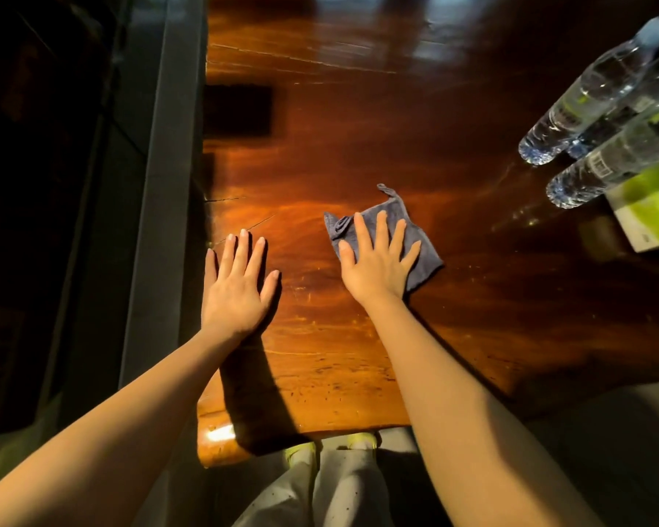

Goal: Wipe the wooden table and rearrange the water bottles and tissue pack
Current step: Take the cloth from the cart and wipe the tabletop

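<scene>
Glossy reddish-brown wooden table (358, 119), landmark. Right hand (377, 256) flat, fingers spread, palm pressing small grey-blue cloth (421, 245) mid-table, not clenched. Left hand (236, 287) flat and bare on the wood near table's left edge, grasping nothing. Three clear plastic water bottles (586, 100) stand clustered at table's far right. Green-and-white tissue pack (651, 207) just beside them at the right edge.
</scene>
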`<state>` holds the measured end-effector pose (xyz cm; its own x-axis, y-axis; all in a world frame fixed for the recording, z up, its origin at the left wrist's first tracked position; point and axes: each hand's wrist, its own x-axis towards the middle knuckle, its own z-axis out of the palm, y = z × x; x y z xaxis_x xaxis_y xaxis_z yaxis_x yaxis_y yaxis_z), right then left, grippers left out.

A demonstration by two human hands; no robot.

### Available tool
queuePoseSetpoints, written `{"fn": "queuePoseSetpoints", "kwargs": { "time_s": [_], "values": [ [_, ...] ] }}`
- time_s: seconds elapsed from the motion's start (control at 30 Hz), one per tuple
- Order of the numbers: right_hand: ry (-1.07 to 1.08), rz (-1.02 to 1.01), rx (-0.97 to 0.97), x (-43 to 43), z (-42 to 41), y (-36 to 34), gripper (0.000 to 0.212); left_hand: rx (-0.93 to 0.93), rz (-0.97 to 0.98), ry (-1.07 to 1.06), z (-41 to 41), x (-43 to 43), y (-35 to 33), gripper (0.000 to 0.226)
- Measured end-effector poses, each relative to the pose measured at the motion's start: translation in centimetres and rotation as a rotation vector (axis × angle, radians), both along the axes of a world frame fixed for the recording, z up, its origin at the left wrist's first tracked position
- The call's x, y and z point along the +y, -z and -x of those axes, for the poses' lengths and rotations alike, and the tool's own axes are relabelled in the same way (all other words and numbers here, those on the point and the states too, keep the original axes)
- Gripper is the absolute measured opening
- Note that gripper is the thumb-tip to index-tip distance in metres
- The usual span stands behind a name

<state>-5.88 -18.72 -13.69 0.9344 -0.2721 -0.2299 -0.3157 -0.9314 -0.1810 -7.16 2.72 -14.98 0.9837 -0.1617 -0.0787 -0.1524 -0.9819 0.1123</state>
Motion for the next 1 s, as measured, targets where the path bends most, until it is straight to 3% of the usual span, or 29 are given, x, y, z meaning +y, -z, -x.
{"fn": "queuePoseSetpoints", "kwargs": {
  "time_s": [0.27, 0.63, 0.8, 1.0],
  "values": [
    [-0.156, -0.039, 0.006, 7.2, -2.1, 0.1, 0.059, -0.019, 0.084, -0.201, 2.8, -0.9, -0.9, 0.065],
    [-0.549, -0.075, -0.023, 11.3, 0.3, -0.9, 0.056, 0.0, 0.056, -0.199, 10.3, -0.7, -1.3, 0.074],
    [-0.715, -0.03, -0.05, 10.4, 3.4, -0.8, 0.058, -0.008, 0.063, -0.18, 12.2, -0.3, -1.1, 0.075],
    [-0.704, -0.069, -0.042, 6.6, 6.3, -0.5, 0.058, -0.029, 0.08, -0.101, 13.5, -0.1, -1.3, 0.064]
  ]
}}
